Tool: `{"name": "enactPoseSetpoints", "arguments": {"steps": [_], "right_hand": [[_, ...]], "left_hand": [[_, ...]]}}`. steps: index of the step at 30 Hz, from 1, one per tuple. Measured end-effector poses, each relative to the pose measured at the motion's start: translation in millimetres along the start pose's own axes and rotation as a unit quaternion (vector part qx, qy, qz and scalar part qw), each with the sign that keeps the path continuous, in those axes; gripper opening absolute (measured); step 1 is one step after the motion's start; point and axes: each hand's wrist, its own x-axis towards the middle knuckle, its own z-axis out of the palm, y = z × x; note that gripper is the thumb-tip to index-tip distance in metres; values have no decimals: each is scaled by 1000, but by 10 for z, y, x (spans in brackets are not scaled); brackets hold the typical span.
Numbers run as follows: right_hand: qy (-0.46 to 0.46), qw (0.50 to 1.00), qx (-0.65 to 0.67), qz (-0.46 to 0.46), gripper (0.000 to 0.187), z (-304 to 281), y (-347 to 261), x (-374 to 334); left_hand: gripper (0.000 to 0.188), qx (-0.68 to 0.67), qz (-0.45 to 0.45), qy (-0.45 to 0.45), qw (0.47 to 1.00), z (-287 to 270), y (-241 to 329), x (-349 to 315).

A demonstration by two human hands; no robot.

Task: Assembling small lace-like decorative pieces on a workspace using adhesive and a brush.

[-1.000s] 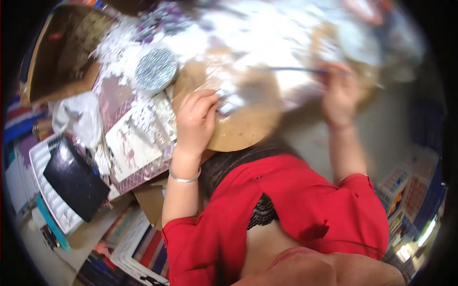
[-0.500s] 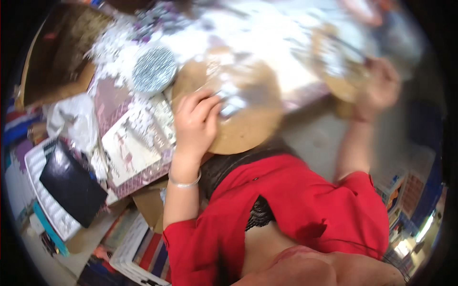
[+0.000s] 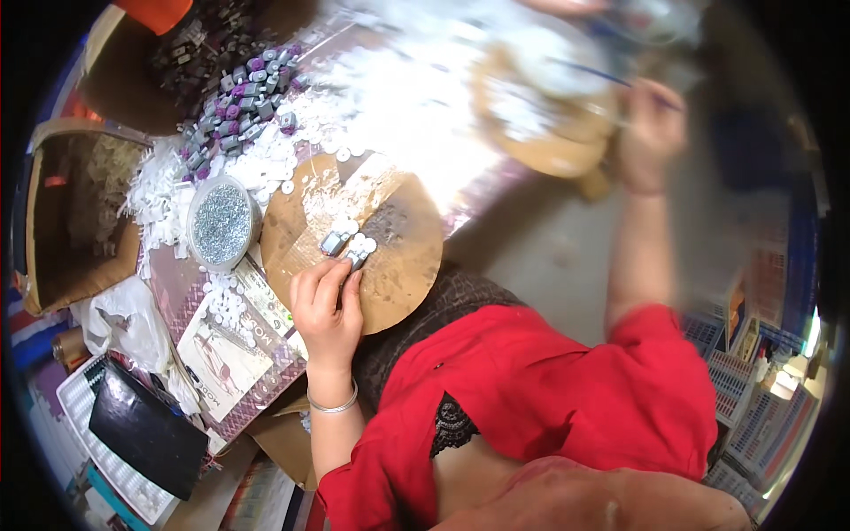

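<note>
My left hand (image 3: 329, 305) is closed, its thumb and fingers pinching a small grey plastic block with white discs (image 3: 358, 251) on a round cardboard board (image 3: 403, 270). A second grey block (image 3: 334, 242) lies beside it, just beyond the fingertips. Out to the right, my right hand (image 3: 653, 133) is blurred but wraps around a thin dark-blue stick (image 3: 595, 73); its tip points left, over another round board (image 3: 560, 162). White pieces (image 3: 522, 111) lie on that board, lost partly in glare. What kind of tool the stick is cannot be made out.
Left of the near board stands a tub of small silvery metal pins (image 3: 223, 219). Behind it spread white plastic parts (image 3: 164, 199) and a heap of grey and purple blocks (image 3: 243, 102). A carton (image 3: 84, 208) and a white crate (image 3: 84, 434) sit left. Another person's hand (image 3: 567, 5) shows at the top.
The whole view has shifted, bringing the near board and tub further left. My right hand, still holding the stick, appears further left and slightly higher. My left hand stays at the small block.
</note>
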Motion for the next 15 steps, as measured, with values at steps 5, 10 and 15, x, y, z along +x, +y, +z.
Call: {"name": "enactPoseSetpoints", "arguments": {"steps": [5,10,15], "right_hand": [[-63,968,242,-5,10,227,-309,-426],[-283,882,370,65,12,668,-616,-1167],[-326,878,340,89,11,786,-677,-1285]], "left_hand": [[19,-8,-30,22,999,-16,8,-63],[17,-29,-23,28,999,33,-13,-15],[18,-13,-27,25,999,3,-53,-107]]}}
